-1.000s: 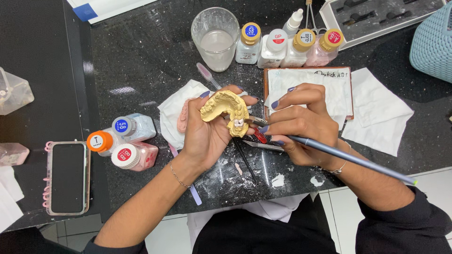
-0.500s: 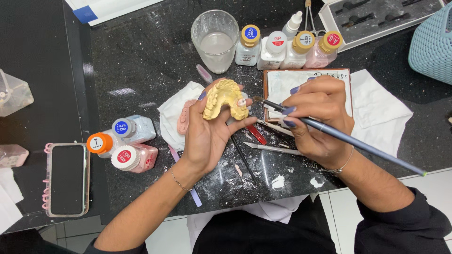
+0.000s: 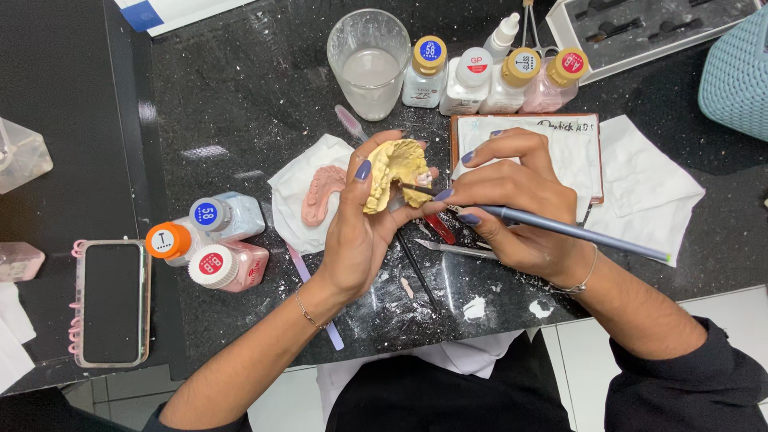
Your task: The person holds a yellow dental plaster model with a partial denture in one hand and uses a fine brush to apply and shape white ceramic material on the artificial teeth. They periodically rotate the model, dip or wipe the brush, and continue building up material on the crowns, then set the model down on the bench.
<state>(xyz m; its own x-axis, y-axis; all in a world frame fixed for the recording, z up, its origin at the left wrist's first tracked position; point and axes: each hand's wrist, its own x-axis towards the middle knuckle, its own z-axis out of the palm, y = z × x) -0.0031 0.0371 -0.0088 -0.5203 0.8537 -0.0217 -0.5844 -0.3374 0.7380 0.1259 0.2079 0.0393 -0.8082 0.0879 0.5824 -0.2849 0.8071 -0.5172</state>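
Black speckled worktop (image 3: 240, 96), left hand (image 3: 360, 232) gripping yellow dental cast (image 3: 396, 172), right hand (image 3: 520, 208) pinching brush (image 3: 576, 230), tip hidden

Bright, even overhead light. Sharp focus throughout, no motion blur. White glare patches on glossy black tabletop (image 3: 240, 104), left of centre. Soft short shadows. Slight wide-angle bend at edges.

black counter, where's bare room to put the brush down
Bare counter lies left of the glass cup, above the white tissue. Crowded: around both hands, the bottle row, and the three jars by the phone.
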